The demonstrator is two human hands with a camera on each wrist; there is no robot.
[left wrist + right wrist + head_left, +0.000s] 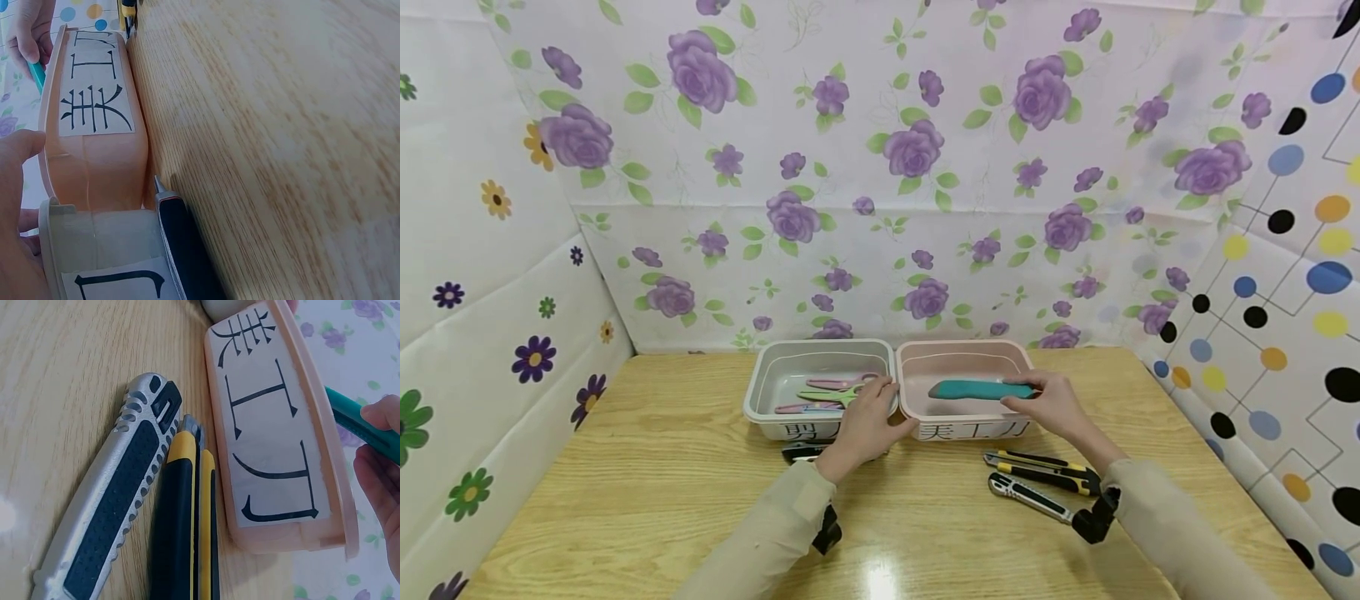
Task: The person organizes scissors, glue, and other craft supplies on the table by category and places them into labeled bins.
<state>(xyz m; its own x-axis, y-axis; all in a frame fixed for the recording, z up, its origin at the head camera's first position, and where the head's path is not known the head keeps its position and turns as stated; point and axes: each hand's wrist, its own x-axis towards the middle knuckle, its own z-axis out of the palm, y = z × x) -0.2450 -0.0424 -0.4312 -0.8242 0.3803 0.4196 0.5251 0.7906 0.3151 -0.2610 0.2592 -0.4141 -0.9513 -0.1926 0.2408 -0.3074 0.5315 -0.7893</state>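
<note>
Over the mouth of the pink bin [962,362], the teal cutter [973,390] lay level, its end pinched between the thumb and fingers of the right hand [1051,404]. Alongside, touching or nearly so, sat the grey bin [816,357], with several pairs of scissors [833,397], green and pink among them, inside. Across its near right corner reached the left hand [868,425], fingers loosely extended at the adjoining rims, thumb spread wide; it blocked part of the front label. Below, a black knife [797,452] lay by the grey bin, half covered by the left wrist. Nearer the right arm, two yellow-and-black cutters [1052,477] rested beside a silver cutter [1026,494], their ends close to a black wrist device [1096,515].

From the left wrist, the black knife showed a pointed metal tip, hidden in the head view, and the thumb met the pink rim. The right wrist view revealed the silver cutter's ribbed edge and dark grip panel, but only part of the teal cutter.

Light wood grain covered the table [662,467], with a bright reflection near the front. Behind hung a purple-rose cloth [913,150]; colored dots patterned the right side, daisies the left.
</note>
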